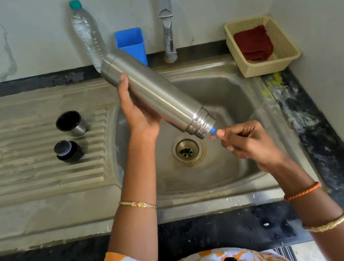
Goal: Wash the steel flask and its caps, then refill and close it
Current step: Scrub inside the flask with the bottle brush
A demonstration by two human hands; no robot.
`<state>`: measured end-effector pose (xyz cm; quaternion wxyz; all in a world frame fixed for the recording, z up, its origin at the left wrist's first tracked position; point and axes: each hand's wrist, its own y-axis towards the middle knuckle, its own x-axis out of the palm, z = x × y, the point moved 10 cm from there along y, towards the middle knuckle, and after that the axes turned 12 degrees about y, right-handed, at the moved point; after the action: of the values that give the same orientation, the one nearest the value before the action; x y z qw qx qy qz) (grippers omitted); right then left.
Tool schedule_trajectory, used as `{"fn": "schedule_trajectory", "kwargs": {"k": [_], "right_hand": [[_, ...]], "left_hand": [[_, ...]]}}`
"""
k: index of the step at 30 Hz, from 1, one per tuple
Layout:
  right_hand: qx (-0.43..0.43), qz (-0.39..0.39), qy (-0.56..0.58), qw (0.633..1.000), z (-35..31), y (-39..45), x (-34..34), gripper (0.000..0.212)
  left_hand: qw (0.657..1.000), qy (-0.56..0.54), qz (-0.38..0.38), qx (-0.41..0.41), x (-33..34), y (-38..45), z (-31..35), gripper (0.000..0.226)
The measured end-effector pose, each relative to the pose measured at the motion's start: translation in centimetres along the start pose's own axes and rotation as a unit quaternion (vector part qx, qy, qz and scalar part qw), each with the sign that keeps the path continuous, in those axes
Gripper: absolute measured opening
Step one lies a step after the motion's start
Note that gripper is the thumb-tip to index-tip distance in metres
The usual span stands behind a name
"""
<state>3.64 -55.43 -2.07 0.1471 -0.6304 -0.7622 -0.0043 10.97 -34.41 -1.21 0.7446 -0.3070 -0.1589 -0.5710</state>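
The steel flask (pixel 156 94) lies tilted over the sink basin (pixel 224 100), its threaded mouth pointing down and to the right. My left hand (pixel 139 110) grips its body from below. My right hand (pixel 246 141) pinches a blue brush handle (pixel 213 131) that goes into the flask's mouth; the rest of the brush is hidden inside. On the ribbed draining board (pixel 28 174) at the left stand a steel cup cap (pixel 70 123), open side up, and a black inner stopper (pixel 68 150).
A tap (pixel 167 26) rises behind the basin. A clear plastic bottle (pixel 87 34) with a green cap and a blue holder (pixel 131 44) stand at the back. A beige basket (pixel 263 45) with a red cloth sits at the back right. The drain (pixel 187 150) is open.
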Motion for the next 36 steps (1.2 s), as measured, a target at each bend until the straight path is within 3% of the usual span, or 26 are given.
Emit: {"fn": "schedule_trajectory", "kwargs": {"k": [2,4,6,10,14,17,19,22,27,30,34,36], "right_hand": [[-0.073,0.038,-0.1,0.992,-1.1,0.2,-0.5,0.015],[-0.115,0.038,-0.189,0.975,-1.3,0.3,-0.2,0.021],[-0.135,0.037,-0.182,0.973,-1.3,0.2,0.3,0.021],[-0.111,0.085,-0.08,0.987,-0.7,0.4,0.6,0.016],[0.096,0.041,0.12,0.987,4.2,0.7,2.0,0.021],[0.193,0.017,0.117,0.974,5.5,0.5,3.0,0.025],[0.155,0.017,-0.037,0.987,4.1,1.2,2.4,0.029],[0.043,-0.023,-0.247,0.968,0.4,2.0,2.6,0.03],[-0.039,-0.058,-0.282,0.957,-3.1,0.8,0.8,0.025],[-0.067,-0.02,-0.311,0.948,-3.2,0.5,-0.3,0.032],[-0.166,0.043,-0.417,0.893,-3.7,1.3,1.6,0.023],[-0.191,0.052,-0.416,0.888,-3.8,1.0,1.4,0.021]], "left_hand": [[0.992,0.067,0.103,-0.014,-1.7,0.1,0.6,0.054],[0.973,0.115,0.2,-0.015,-3.1,-0.2,0.9,0.075],[0.959,0.123,0.25,-0.041,-4.0,-0.4,0.0,0.08],[0.986,0.036,0.162,-0.037,-3.0,0.1,-0.9,0.061],[1.0,-0.016,0.01,0.021,-0.7,0.7,0.1,0.027],[0.998,0.056,0.028,0.0,-0.7,1.1,0.2,0.037],[0.992,0.1,0.073,-0.028,-1.6,1.6,-0.1,0.053],[0.986,0.117,0.106,-0.043,-1.7,2.1,0.0,0.061],[0.985,0.079,0.139,-0.059,-2.3,2.6,1.2,0.04],[0.983,0.075,0.156,-0.064,-3.1,3.0,1.4,0.044],[0.979,0.103,0.147,-0.096,-2.1,2.0,-1.7,0.06],[0.977,0.095,0.154,-0.109,-2.4,1.9,-2.5,0.067]]}}
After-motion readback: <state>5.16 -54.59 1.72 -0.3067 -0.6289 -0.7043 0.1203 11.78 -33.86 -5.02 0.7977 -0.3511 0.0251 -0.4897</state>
